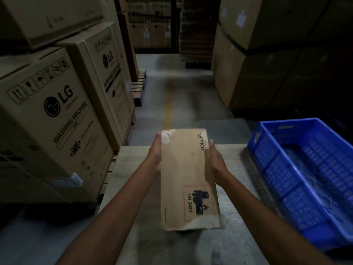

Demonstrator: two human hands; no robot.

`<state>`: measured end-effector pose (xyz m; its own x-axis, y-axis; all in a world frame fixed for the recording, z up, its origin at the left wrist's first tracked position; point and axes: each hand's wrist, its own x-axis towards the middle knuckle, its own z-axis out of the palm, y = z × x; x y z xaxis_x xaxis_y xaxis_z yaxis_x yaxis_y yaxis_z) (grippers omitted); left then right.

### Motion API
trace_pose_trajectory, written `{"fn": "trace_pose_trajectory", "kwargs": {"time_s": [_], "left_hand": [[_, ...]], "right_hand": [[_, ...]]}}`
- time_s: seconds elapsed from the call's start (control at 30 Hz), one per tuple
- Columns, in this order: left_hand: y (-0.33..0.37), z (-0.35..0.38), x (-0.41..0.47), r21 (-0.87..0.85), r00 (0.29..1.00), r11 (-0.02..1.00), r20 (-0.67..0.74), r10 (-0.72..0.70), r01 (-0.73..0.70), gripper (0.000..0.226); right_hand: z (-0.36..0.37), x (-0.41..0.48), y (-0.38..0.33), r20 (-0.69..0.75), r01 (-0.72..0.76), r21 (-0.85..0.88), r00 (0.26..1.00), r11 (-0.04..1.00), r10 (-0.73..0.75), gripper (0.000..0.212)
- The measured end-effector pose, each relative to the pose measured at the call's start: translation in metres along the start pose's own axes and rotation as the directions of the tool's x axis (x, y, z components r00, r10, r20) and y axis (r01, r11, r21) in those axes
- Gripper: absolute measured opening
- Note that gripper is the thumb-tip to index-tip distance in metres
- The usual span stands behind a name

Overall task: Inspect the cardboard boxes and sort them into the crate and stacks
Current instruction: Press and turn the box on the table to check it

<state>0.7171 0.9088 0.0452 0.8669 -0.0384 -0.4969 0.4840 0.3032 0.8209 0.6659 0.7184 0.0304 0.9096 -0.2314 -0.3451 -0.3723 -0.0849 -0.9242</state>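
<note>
A long brown cardboard box (pixel 186 178) printed "PICO" and "UN 3481" is held up above the wooden table (pixel 131 165), its long side pointing away from me. My left hand (pixel 155 152) grips its left edge near the far end, fingers wrapped under. My right hand (pixel 216 163) grips the right edge, with the thumb up along the side. The box's far left corner looks scuffed, with a bit of clear tape. A blue plastic crate (pixel 271 150) stands on the table to the right, and its inside looks bare.
Large LG washing machine cartons (pixel 57 119) are stacked on pallets at the left. Tall brown cartons (pixel 267 64) rise at the right behind the crate. A concrete aisle with a yellow line (pixel 168 109) runs ahead between them.
</note>
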Motion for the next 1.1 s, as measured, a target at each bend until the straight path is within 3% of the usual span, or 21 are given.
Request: {"fn": "trace_pose_trajectory", "kwargs": {"time_s": [0.1,0.23,0.37,0.5,0.6,0.77,0.9,1.0,1.1], "left_hand": [[0.020,-0.002,-0.025,-0.099,0.999,0.994,-0.005,0.035,-0.035,0.078],[0.019,-0.006,-0.049,-0.196,0.992,0.979,0.106,0.073,-0.051,0.076],[-0.019,-0.015,-0.066,-0.131,0.989,0.981,0.022,0.144,-0.140,0.053],[-0.052,-0.020,-0.091,-0.029,0.972,0.972,0.001,0.235,-0.235,0.030],[-0.066,-0.025,-0.103,0.031,0.966,0.965,0.004,0.259,-0.259,0.026],[-0.068,-0.036,-0.094,0.052,0.986,0.986,-0.043,0.160,-0.158,0.041],[-0.045,-0.040,-0.060,0.056,0.980,0.995,-0.185,-0.076,0.088,0.071],[-0.026,-0.030,-0.051,0.060,0.978,0.977,-0.033,-0.205,0.207,0.063],[-0.016,-0.017,-0.065,0.086,0.978,0.990,0.165,-0.125,0.112,0.039]], "right_hand": [[-0.007,-0.022,-0.024,-0.037,0.054,0.165,0.998,0.985,-0.049,0.071],[-0.013,-0.041,-0.027,-0.029,0.102,0.308,0.995,0.946,-0.098,0.050],[-0.010,-0.057,0.003,-0.036,0.134,0.339,0.991,0.931,-0.129,0.062],[-0.018,-0.074,0.041,-0.091,0.173,0.309,0.984,0.935,-0.152,0.043],[-0.028,-0.081,0.048,-0.066,0.142,0.262,0.989,0.954,-0.129,0.040],[-0.034,-0.075,0.037,-0.006,0.011,0.157,1.000,0.988,-0.010,0.057],[-0.030,-0.053,0.021,0.002,-0.156,0.116,0.988,0.981,0.157,0.057],[-0.021,-0.044,0.009,0.179,-0.211,0.093,0.965,0.973,0.192,0.050],[-0.012,-0.051,-0.004,0.196,-0.103,0.117,0.978,0.988,0.079,0.037]]}}
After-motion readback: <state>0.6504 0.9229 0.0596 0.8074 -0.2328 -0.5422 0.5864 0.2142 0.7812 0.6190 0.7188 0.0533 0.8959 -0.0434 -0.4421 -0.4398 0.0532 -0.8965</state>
